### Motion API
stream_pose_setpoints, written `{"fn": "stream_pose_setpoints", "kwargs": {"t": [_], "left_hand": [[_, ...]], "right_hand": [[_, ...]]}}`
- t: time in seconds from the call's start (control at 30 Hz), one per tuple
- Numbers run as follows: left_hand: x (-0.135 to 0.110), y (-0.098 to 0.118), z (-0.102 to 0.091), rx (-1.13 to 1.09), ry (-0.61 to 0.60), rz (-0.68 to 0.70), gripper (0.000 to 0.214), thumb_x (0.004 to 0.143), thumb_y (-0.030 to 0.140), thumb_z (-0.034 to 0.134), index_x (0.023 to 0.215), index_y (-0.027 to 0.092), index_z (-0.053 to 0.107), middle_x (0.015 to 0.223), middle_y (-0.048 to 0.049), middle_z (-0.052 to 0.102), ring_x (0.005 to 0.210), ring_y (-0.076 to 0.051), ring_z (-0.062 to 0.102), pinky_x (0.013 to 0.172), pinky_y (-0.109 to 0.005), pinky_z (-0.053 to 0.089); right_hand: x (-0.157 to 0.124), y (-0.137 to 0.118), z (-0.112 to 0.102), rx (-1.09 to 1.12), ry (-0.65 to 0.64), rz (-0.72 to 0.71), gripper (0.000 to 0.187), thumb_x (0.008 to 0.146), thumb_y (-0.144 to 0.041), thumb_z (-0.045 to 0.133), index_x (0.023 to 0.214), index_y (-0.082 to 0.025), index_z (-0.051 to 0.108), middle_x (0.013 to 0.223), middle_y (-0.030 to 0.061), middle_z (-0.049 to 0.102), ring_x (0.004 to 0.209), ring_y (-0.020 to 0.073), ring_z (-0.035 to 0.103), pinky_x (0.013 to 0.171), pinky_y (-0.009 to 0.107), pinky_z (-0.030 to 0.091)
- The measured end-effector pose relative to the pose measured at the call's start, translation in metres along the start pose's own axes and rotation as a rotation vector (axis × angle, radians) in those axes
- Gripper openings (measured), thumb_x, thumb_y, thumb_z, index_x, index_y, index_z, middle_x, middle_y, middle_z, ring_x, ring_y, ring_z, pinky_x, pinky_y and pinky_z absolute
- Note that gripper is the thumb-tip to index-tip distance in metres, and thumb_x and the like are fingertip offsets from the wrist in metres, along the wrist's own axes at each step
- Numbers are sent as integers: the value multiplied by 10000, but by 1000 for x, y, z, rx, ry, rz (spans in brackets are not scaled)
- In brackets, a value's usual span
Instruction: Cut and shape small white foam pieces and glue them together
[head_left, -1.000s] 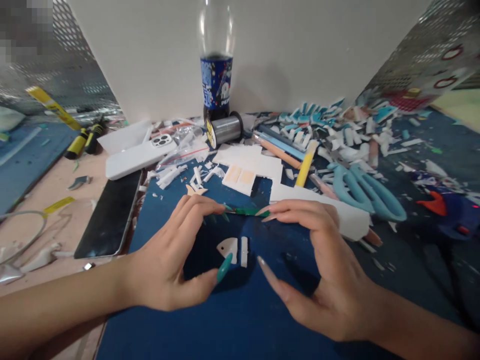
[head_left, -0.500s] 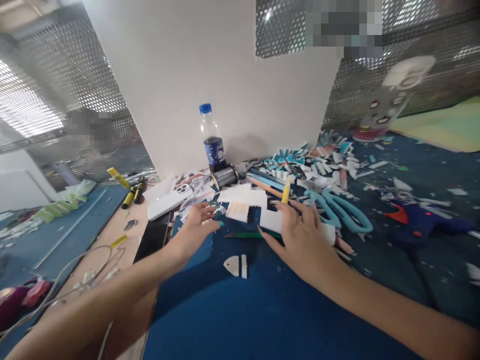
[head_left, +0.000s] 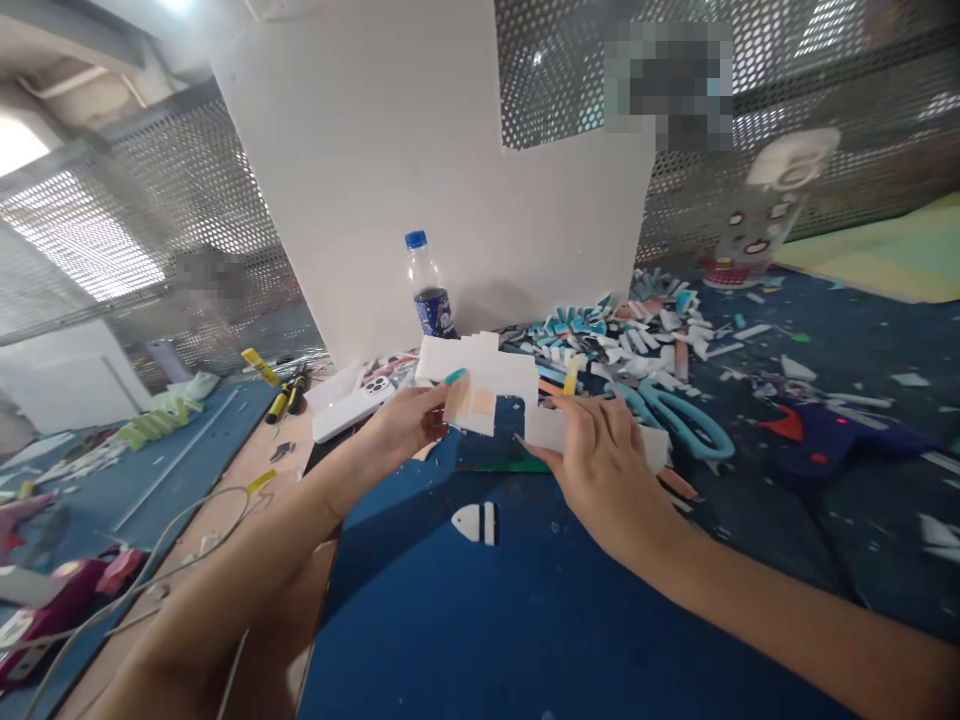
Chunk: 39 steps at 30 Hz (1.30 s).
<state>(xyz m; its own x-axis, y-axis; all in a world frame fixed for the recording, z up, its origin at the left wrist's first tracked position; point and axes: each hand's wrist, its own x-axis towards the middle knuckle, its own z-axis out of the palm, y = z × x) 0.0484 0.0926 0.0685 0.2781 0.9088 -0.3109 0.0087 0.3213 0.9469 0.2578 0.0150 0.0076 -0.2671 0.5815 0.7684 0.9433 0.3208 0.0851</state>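
Note:
My left hand (head_left: pixel 409 425) pinches the left side of an irregular white foam board piece (head_left: pixel 480 362), thumb on top; the fingers beneath are partly hidden. A square notch is cut in its front side, with a pale tan patch left of the notch. My right hand (head_left: pixel 611 460) has its fingers and thumb closed on the board's right part. Under that hand lies a green strip (head_left: pixel 499 466), partly covered. Nearer me, a small fish-shaped white piece (head_left: pixel 466 522) with a separate white bar (head_left: pixel 490 523) lies flat on the blue mat (head_left: pixel 480 620).
Behind the board stands a cola bottle (head_left: pixel 431 290) before a large white panel (head_left: pixel 390 150). Blue-handled scissors (head_left: pixel 690 420), foam scraps (head_left: pixel 660 330) and a dark blue glue gun (head_left: pixel 832 440) lie right. Left are a white phone (head_left: pixel 349 408), yellow cutters (head_left: pixel 289 393) and cables (head_left: pixel 172 500).
My left hand has moved right and closed on the white board, whose left side is now raised. My right hand stays near the same spot, closed on the board's right part. The view shifted slightly.

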Motion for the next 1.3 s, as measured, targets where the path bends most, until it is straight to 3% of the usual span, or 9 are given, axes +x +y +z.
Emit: {"fn": "stream_pose_setpoints", "kwargs": {"t": [0.13, 0.23, 0.33, 0.43, 0.57, 0.67, 0.83, 0.97, 1.3], "left_hand": [[-6, 4, 4, 143, -14, 118, 312, 936, 326, 574, 1195, 153, 565, 1189, -92, 595, 1004, -211, 620, 846, -412, 541], [-11, 2, 6, 177, 3, 246, 298, 941, 342, 563, 1169, 151, 576, 1148, -83, 610, 960, -198, 629, 816, -389, 548], [-17, -6, 11, 165, 18, 375, 288, 954, 393, 532, 1050, 132, 607, 971, -53, 647, 795, -146, 636, 715, -322, 549], [-24, -18, 20, 147, -8, 460, 459, 910, 558, 517, 768, 130, 605, 644, 5, 590, 552, -102, 571, 570, -252, 502], [-35, -36, 32, 132, -10, 502, 548, 840, 671, 513, 635, 164, 540, 540, 25, 523, 479, -87, 514, 507, -220, 452], [-42, -44, 37, 168, 10, 525, 534, 865, 636, 506, 613, 166, 533, 546, 23, 520, 506, -80, 488, 523, -208, 427], [-48, -50, 37, 305, -49, 556, 532, 862, 590, 537, 546, 162, 524, 515, 29, 463, 489, -74, 386, 471, -209, 348], [-47, -49, 32, 403, -64, 581, 504, 923, 490, 489, 544, 162, 545, 493, 26, 471, 486, -80, 409, 488, -225, 338], [-33, -44, 25, 523, -149, 590, 465, 986, 443, 436, 659, 144, 577, 579, 28, 569, 530, -79, 544, 566, -229, 477]], "right_hand": [[9, 3, -9, -26, 72, -7, 413, 900, -106, 494, 1286, -22, 373, 1190, 273, 554, 1163, 374, 480, 955, 595, 435], [14, 2, -21, -111, 246, -53, 508, 840, -163, 630, 1262, 5, 403, 1250, 322, 484, 1182, 389, 442, 956, 580, 435], [13, -5, -36, -102, 443, -229, 409, 767, -238, 736, 1085, -83, 531, 1022, 204, 591, 931, 286, 516, 823, 440, 502], [9, -14, -44, 223, 265, -260, 126, 895, -298, 576, 854, -193, 522, 719, 57, 585, 692, 191, 526, 630, 327, 457], [9, -17, -39, 832, -231, 248, 356, 904, -535, 484, 842, -185, 504, 589, 7, 509, 479, 143, 468, 438, 286, 337], [14, -17, -34, 1103, -409, 491, 476, 852, -653, 478, 917, -184, 529, 669, 34, 567, 542, 164, 526, 465, 293, 392], [14, -22, -33, 1428, -508, 623, 502, 815, -699, 509, 716, -208, 536, 552, -15, 469, 489, 124, 455, 449, 266, 382], [13, -22, -30, 1444, -499, 653, 526, 805, -692, 540, 643, -192, 520, 483, -36, 426, 412, 86, 374, 373, 240, 287], [16, -16, -27, 1484, -495, 642, 534, 846, -644, 532, 559, -195, 489, 452, -33, 435, 376, 77, 407, 352, 226, 319]]}}
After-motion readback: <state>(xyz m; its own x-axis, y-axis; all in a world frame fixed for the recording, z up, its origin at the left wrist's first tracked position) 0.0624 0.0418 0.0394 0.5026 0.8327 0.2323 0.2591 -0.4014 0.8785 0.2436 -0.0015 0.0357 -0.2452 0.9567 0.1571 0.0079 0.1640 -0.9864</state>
